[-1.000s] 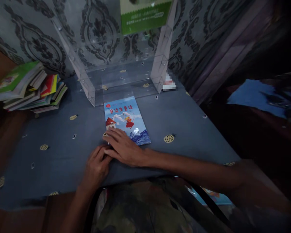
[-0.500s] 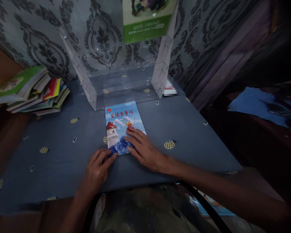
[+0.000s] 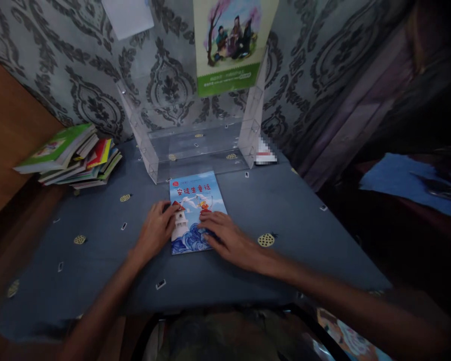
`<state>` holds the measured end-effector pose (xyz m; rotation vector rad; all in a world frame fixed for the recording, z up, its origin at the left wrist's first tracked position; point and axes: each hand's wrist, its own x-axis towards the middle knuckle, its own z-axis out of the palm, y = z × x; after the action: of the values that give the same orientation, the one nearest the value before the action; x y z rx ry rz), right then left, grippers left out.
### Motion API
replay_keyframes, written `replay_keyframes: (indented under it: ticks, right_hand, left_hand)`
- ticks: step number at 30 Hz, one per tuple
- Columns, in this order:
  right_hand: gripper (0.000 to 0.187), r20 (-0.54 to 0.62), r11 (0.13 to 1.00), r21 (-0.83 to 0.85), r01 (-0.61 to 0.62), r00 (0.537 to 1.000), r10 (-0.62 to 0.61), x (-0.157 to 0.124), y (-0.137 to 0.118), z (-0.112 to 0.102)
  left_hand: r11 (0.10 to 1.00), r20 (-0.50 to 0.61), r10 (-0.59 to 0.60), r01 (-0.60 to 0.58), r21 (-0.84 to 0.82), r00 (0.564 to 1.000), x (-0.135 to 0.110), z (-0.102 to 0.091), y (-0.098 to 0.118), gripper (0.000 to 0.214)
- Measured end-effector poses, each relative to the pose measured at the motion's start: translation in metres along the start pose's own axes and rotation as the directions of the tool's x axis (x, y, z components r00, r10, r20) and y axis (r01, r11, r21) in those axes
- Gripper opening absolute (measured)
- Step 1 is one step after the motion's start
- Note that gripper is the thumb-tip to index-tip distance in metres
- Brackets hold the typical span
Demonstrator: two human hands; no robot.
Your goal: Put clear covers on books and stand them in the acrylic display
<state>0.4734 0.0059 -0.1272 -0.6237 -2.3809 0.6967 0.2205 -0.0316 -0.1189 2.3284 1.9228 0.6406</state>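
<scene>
A blue children's picture book (image 3: 190,225) with red Chinese characters, a white tower and swirling waves lies closed and flat on the cloth-covered table (image 3: 218,281). My left hand (image 3: 158,225) is at its left edge, with bent fingertips touching the cover near the tower's red roof. From the right, my right hand (image 3: 225,235) rests across the cover's right side, fingers stretched out over the small figure and the waves. Neither hand lifts the book.
Behind the book stands a clear acrylic stand (image 3: 253,130). A green-and-cream book (image 3: 229,50) shows at its top. Several books are stacked in a pile (image 3: 73,153) at the far left. A blue cloth (image 3: 409,183) lies off to the right.
My left hand has moved up from the book's lower left corner to the middle of its left edge. My right hand stays on the cover. The view has shifted slightly.
</scene>
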Motion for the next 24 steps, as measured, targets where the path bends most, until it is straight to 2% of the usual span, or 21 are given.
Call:
replay_keyframes:
  ticks: [3, 5, 7, 9, 11, 13, 15, 17, 18, 20, 24]
  right_hand:
    - [0.029, -0.003, 0.997, -0.051, -0.062, 0.998, 0.062, 0.019, 0.026, -0.005]
    - [0.029, -0.071, 0.973, -0.142, -0.181, 0.983, 0.172, 0.033, 0.045, -0.005]
    - [0.032, -0.114, 0.945, -0.199, -0.26, 0.964, 0.241, 0.044, 0.059, -0.003]
    - [0.036, -0.137, 0.935, -0.229, -0.273, 0.959, 0.246, 0.049, 0.065, 0.002]
    - [0.039, -0.163, 0.937, -0.242, -0.25, 0.963, 0.214, 0.05, 0.067, 0.007]
    - [0.041, -0.192, 0.941, -0.244, -0.235, 0.963, 0.191, 0.048, 0.067, 0.011]
    - [0.042, -0.202, 0.944, -0.237, -0.229, 0.962, 0.183, 0.045, 0.068, 0.013]
    - [0.042, -0.199, 0.948, -0.225, -0.225, 0.963, 0.181, 0.044, 0.071, 0.014]
    - [0.042, -0.197, 0.951, -0.217, -0.219, 0.964, 0.177, 0.043, 0.073, 0.014]
    - [0.042, -0.2, 0.959, -0.199, -0.204, 0.966, 0.164, 0.042, 0.076, 0.015]
    - [0.042, -0.217, 0.969, -0.16, -0.188, 0.964, 0.152, 0.039, 0.08, 0.014]
  left_hand:
    - [0.997, 0.011, -0.078, 0.078, 0.016, 0.997, 0.031, 0.008, -0.009, 0.035]
    - [0.99, -0.008, -0.139, 0.138, -0.023, 0.99, 0.046, 0.013, -0.011, 0.035]
    - [0.97, -0.074, -0.215, 0.204, -0.131, 0.974, 0.056, 0.017, -0.011, 0.036]
    - [0.905, -0.129, -0.302, 0.242, -0.351, 0.944, 0.061, 0.019, -0.011, 0.034]
    - [0.74, -0.124, -0.401, 0.242, -0.628, 0.908, 0.062, 0.019, -0.012, 0.028]
    - [0.477, -0.05, -0.524, 0.245, -0.844, 0.85, 0.063, 0.017, -0.013, 0.026]
    - [0.199, 0.082, -0.631, 0.263, -0.944, 0.771, 0.063, 0.016, -0.013, 0.029]
    - [-0.009, 0.237, -0.65, 0.305, -0.952, 0.722, 0.062, 0.015, -0.011, 0.029]
    - [-0.074, 0.299, -0.63, 0.328, -0.942, 0.717, 0.062, 0.016, -0.01, 0.026]
    - [-0.148, 0.372, -0.581, 0.355, -0.923, 0.724, 0.061, 0.017, -0.006, 0.018]
    - [-0.227, 0.402, -0.56, 0.332, -0.916, 0.724, 0.057, 0.02, -0.001, 0.012]
